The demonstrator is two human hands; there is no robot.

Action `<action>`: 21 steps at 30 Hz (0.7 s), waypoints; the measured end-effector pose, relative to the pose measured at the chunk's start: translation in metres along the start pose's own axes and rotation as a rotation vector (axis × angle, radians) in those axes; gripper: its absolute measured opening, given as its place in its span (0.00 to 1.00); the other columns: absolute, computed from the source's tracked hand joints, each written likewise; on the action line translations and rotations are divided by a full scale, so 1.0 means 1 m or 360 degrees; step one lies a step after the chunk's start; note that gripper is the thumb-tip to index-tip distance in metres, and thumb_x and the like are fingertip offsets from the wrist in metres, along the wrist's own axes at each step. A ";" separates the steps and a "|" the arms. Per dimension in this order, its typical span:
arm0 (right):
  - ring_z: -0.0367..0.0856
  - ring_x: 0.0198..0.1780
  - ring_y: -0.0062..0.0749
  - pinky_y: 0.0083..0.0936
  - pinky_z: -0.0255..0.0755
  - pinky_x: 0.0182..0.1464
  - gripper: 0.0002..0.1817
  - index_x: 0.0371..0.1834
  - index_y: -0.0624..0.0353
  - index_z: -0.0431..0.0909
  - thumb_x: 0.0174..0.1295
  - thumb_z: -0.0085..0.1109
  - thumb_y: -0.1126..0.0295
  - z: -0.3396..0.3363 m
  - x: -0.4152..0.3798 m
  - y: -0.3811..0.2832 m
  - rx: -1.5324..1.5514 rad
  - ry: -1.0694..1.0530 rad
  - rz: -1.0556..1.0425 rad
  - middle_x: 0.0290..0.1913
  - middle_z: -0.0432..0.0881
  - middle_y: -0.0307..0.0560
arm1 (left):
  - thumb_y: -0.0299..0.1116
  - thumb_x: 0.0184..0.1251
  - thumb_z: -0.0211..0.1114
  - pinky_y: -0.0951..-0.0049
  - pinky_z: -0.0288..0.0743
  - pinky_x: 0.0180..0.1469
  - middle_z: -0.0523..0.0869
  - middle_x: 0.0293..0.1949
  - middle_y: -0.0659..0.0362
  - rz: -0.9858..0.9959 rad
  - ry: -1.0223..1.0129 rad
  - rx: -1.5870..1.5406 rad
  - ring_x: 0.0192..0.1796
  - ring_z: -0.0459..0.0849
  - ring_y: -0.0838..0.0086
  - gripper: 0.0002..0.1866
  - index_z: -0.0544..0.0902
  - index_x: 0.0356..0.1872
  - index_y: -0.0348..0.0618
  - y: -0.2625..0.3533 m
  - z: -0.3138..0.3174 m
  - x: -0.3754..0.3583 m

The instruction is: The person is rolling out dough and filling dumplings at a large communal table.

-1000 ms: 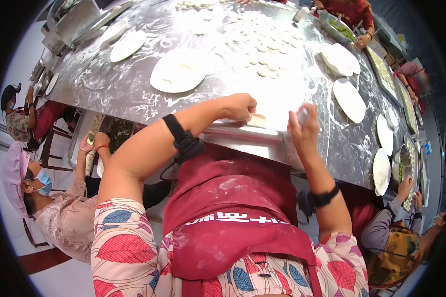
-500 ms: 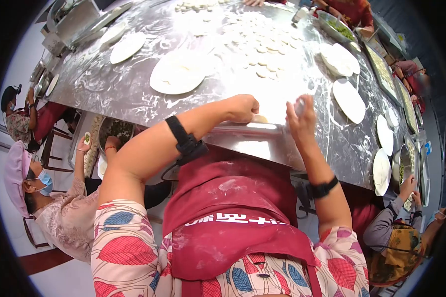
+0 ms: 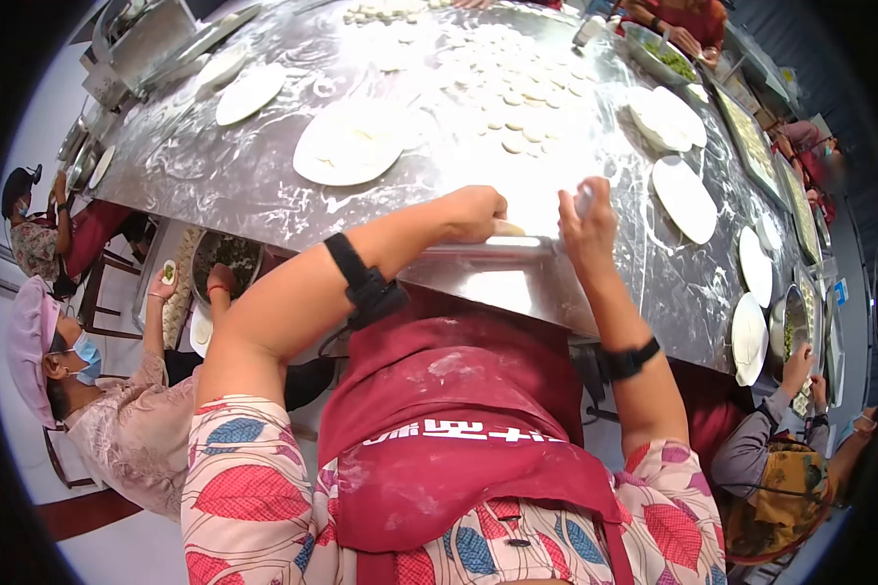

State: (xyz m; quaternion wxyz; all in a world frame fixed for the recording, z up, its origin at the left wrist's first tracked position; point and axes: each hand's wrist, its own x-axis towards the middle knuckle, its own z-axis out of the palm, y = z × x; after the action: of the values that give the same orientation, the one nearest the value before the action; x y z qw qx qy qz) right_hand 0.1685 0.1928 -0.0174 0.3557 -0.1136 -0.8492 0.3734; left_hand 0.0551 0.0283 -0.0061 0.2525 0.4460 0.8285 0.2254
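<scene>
Near the front edge of the floury metal table (image 3: 195, 185), my left hand (image 3: 473, 213) is closed, its fingertips on a small round piece of dough (image 3: 506, 229). My right hand (image 3: 588, 229) is raised just to the right, a gap away from the dough. Its fingers curl around something pale and greyish that is too blurred to name. Flat dough rounds (image 3: 522, 141) lie scattered farther back on the table. A large white oval plate (image 3: 346, 156) stands behind my left forearm.
More white plates (image 3: 685, 200) line the right side, with a bowl of green filling (image 3: 658, 57) at the back right. A co-worker in a pink cap (image 3: 31, 341) sits at the left beside another bowl (image 3: 210, 253). Other people work at the right and far edges.
My right hand has shifted slightly up and to the left. My left hand has barely moved. At the back right, a co-worker's hands have changed position.
</scene>
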 end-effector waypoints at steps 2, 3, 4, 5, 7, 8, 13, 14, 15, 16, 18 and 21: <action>0.76 0.22 0.47 0.36 0.69 0.26 0.15 0.40 0.60 0.64 0.56 0.60 0.74 0.012 0.018 0.002 0.0030 -0.0055 0.0087 0.23 0.74 0.57 | 0.31 0.55 0.59 0.65 0.73 0.41 0.84 0.30 0.46 -0.0011 0.0029 -0.0023 0.36 0.82 0.60 0.10 0.82 0.35 0.35 -0.003 0.003 0.012; 0.76 0.23 0.47 0.36 0.69 0.26 0.14 0.40 0.60 0.64 0.56 0.60 0.74 0.008 0.017 -0.002 0.0006 -0.0019 0.0028 0.23 0.74 0.56 | 0.31 0.56 0.59 0.65 0.73 0.41 0.84 0.30 0.46 -0.0018 0.0049 -0.0043 0.36 0.82 0.60 0.10 0.82 0.34 0.35 -0.004 0.003 0.017; 0.77 0.23 0.47 0.36 0.69 0.26 0.14 0.40 0.60 0.64 0.56 0.60 0.74 0.002 0.010 -0.008 -0.0019 0.0012 -0.0035 0.23 0.74 0.56 | 0.31 0.54 0.60 0.65 0.73 0.41 0.84 0.31 0.46 -0.0043 -0.0037 -0.0045 0.36 0.82 0.59 0.10 0.82 0.34 0.36 0.006 -0.002 0.013; 0.77 0.23 0.47 0.36 0.69 0.26 0.14 0.39 0.60 0.64 0.56 0.60 0.74 -0.005 0.000 -0.012 -0.0048 0.0035 -0.0096 0.23 0.74 0.56 | 0.32 0.54 0.61 0.65 0.73 0.41 0.84 0.31 0.45 0.0004 -0.0058 -0.0013 0.36 0.82 0.59 0.10 0.82 0.34 0.35 0.007 -0.003 0.010; 0.78 0.22 0.43 0.33 0.69 0.25 0.14 0.40 0.60 0.64 0.56 0.60 0.75 -0.024 -0.033 -0.012 0.0095 -0.0104 0.0066 0.22 0.74 0.51 | 0.32 0.53 0.61 0.64 0.73 0.41 0.83 0.30 0.45 0.0091 -0.0106 0.0050 0.36 0.82 0.58 0.11 0.82 0.34 0.35 0.002 -0.003 0.006; 0.78 0.21 0.40 0.32 0.69 0.24 0.14 0.40 0.60 0.64 0.56 0.60 0.75 -0.030 -0.049 -0.019 0.0212 -0.0094 0.0120 0.21 0.74 0.51 | 0.31 0.52 0.61 0.63 0.72 0.40 0.83 0.30 0.46 0.0098 -0.0056 0.0084 0.36 0.82 0.58 0.11 0.81 0.33 0.35 -0.005 -0.001 0.008; 0.76 0.20 0.41 0.33 0.69 0.24 0.14 0.41 0.60 0.64 0.57 0.59 0.75 -0.014 -0.020 -0.013 0.0066 -0.0038 0.0114 0.21 0.74 0.52 | 0.30 0.54 0.59 0.62 0.72 0.40 0.83 0.30 0.45 0.0099 -0.0068 0.0077 0.36 0.82 0.57 0.10 0.81 0.34 0.35 -0.002 -0.002 0.000; 0.75 0.21 0.47 0.36 0.69 0.25 0.14 0.41 0.60 0.64 0.57 0.60 0.74 -0.001 -0.004 -0.002 0.0013 0.0033 -0.0011 0.22 0.75 0.54 | 0.30 0.54 0.58 0.63 0.72 0.41 0.83 0.30 0.45 0.0106 -0.0035 0.0098 0.36 0.82 0.57 0.10 0.81 0.34 0.35 0.000 -0.002 0.003; 0.76 0.21 0.50 0.37 0.68 0.25 0.14 0.40 0.60 0.64 0.56 0.60 0.74 0.007 0.009 0.002 -0.0004 0.0027 0.0003 0.22 0.75 0.56 | 0.30 0.55 0.58 0.63 0.72 0.41 0.83 0.30 0.45 0.0082 -0.0006 0.0060 0.36 0.82 0.57 0.10 0.81 0.34 0.35 0.001 -0.001 0.008; 0.76 0.21 0.50 0.37 0.69 0.25 0.14 0.40 0.60 0.64 0.56 0.60 0.74 0.012 0.015 0.005 -0.0003 0.0014 0.0035 0.22 0.75 0.55 | 0.30 0.55 0.58 0.63 0.72 0.41 0.83 0.30 0.45 0.0057 0.0024 0.0017 0.36 0.82 0.57 0.10 0.81 0.34 0.35 0.001 0.001 0.013; 0.77 0.22 0.51 0.37 0.69 0.25 0.14 0.39 0.59 0.64 0.56 0.60 0.74 0.010 0.013 0.005 -0.0013 0.0019 -0.0004 0.22 0.74 0.55 | 0.31 0.55 0.59 0.64 0.73 0.41 0.83 0.31 0.45 -0.0001 0.0002 -0.0102 0.36 0.82 0.58 0.11 0.81 0.34 0.34 0.003 0.002 0.017; 0.77 0.21 0.50 0.36 0.69 0.24 0.14 0.39 0.59 0.64 0.56 0.60 0.74 -0.018 -0.030 -0.011 0.0073 0.0013 -0.0034 0.22 0.74 0.54 | 0.33 0.53 0.61 0.62 0.74 0.45 0.84 0.34 0.44 0.0054 -0.0088 0.0049 0.41 0.83 0.55 0.12 0.83 0.35 0.36 0.002 -0.001 0.010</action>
State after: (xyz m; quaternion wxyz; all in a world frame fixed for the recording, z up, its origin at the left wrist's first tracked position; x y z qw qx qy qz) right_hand 0.2033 0.1818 -0.0164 0.3657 -0.0978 -0.8401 0.3885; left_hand 0.0506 0.0380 -0.0062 0.2648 0.4699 0.8169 0.2045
